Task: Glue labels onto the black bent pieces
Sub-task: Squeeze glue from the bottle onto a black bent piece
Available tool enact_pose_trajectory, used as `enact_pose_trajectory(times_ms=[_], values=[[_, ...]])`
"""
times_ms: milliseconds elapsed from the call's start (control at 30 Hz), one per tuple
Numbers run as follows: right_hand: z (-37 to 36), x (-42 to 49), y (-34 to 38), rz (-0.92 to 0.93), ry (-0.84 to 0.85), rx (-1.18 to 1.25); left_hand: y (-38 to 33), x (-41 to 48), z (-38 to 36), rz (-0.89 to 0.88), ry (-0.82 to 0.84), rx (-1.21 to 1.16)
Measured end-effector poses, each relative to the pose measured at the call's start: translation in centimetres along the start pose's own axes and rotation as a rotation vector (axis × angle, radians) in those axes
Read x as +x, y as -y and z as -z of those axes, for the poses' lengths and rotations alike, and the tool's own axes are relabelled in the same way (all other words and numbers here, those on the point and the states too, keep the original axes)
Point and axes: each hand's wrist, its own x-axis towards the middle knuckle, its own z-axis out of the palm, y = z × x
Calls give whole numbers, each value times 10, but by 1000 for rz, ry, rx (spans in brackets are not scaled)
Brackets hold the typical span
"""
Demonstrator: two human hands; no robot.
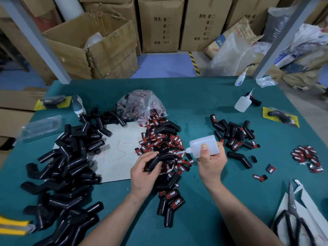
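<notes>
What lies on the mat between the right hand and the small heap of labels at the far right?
Head view: one black bent piece and a few loose labels on bare green mat.

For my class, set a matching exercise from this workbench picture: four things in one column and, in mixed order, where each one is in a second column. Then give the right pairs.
Things
1. scissors
2. glue bottle
3. clear bag of labels
4. heap of unlabelled black bent pieces

Places
A. gripped in the right hand
B. near right corner of the table, on white paper scraps
C. left side of the table
D. far middle of the table, behind the loose labels

Pairs: 1-B, 2-A, 3-D, 4-C
</notes>
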Motion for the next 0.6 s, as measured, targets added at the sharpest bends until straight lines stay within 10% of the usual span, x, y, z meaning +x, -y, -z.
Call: enact_pose_trajectory(times_ms=[600], values=[[-3, 1, 2, -21, -9, -34, -3, 1, 0, 22, 11, 2]])
